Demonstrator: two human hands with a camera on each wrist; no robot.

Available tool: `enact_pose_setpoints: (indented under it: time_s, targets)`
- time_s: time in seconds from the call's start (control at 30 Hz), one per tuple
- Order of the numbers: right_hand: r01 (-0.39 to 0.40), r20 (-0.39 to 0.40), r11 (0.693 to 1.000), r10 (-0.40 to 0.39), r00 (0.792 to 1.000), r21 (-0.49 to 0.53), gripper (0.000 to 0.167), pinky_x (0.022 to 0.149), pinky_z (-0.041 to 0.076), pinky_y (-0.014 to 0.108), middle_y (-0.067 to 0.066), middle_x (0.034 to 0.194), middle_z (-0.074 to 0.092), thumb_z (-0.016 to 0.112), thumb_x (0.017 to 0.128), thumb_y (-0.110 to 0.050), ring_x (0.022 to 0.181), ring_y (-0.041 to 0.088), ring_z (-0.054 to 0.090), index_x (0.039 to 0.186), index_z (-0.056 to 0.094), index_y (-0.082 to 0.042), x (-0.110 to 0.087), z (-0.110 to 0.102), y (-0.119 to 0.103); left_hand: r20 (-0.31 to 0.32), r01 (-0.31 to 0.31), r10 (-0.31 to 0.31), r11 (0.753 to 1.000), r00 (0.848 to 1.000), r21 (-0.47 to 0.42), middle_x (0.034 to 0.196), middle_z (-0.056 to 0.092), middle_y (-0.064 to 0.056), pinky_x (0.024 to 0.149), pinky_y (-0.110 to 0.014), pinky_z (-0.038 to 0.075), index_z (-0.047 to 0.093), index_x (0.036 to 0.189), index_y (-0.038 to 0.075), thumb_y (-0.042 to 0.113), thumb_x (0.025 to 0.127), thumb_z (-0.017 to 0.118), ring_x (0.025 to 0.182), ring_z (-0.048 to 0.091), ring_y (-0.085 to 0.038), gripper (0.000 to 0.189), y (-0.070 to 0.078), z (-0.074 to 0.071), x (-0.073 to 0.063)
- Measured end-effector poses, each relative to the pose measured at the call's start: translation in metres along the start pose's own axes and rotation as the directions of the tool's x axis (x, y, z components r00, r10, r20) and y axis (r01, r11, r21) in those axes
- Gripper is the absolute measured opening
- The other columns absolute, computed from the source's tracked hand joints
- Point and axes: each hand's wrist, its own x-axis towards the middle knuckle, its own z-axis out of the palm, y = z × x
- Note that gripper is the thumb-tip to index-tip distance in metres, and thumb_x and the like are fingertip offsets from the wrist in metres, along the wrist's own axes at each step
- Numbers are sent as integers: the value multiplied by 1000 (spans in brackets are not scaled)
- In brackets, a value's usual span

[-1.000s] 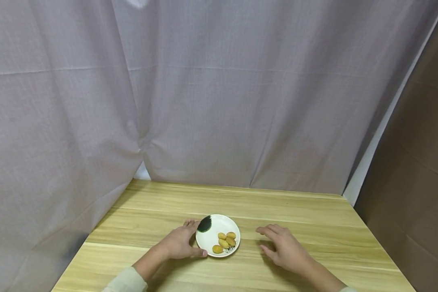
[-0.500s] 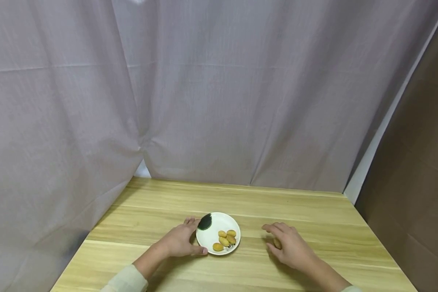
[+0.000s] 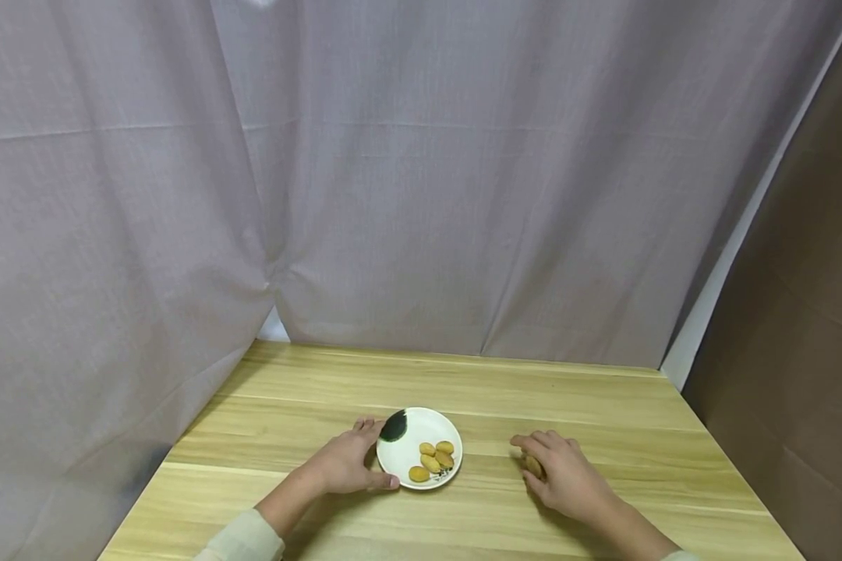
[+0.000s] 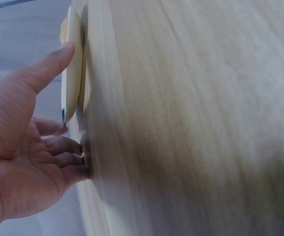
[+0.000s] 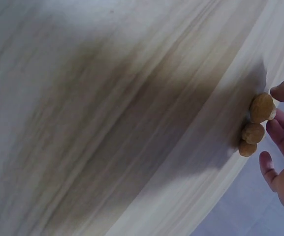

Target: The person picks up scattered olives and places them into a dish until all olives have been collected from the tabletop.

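Observation:
My left hand (image 3: 345, 461) holds the small white plate (image 3: 396, 464) at its left side, thumb on the near rim and forefinger at the far rim. Several yellow-brown oval pieces (image 3: 430, 463), like dried fruit, lie on the plate, which has a dark green patch. In the left wrist view, the plate (image 4: 73, 73) sits edge-on beside the thumb. My right hand (image 3: 563, 475) hovers low over more of these brown pieces (image 3: 534, 467), thumb and fingers spread around them. The right wrist view shows them in a row (image 5: 253, 133) on the wood, close to the fingertips.
A wooden table (image 3: 463, 389) carries everything. Grey cloth (image 3: 421, 234) hangs behind it and along the left side, and a brown panel (image 3: 793, 374) stands at the right.
My right hand has shifted a little to the right, and a brown piece hidden under it now shows between thumb and fingers. The left hand and plate have stayed in place.

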Motion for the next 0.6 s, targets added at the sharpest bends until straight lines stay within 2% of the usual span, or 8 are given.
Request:
enact_pose_setpoints:
  time_s: [0.23,0.6]
  targets:
    - [4,11,1000,-4,1000,-30,56,80,61,51,-2,118,78,94,81,-6,101,18,69,133,75,-15,-1,0,0,-1,-7,7,1000,1000,0,170,36,-40,131,-75,32,39,170,2,53,86,93,162,33,-59,112,0,0,-1]
    - [-13,47,997,16,999,-73,57,84,63,57,0,116,76,95,81,-10,101,20,69,135,74,-15,-2,-2,0,4,14,-14,1000,1000,-4,173,33,-39,132,-73,31,38,170,0,54,86,92,163,31,-58,114,1,-1,-2]
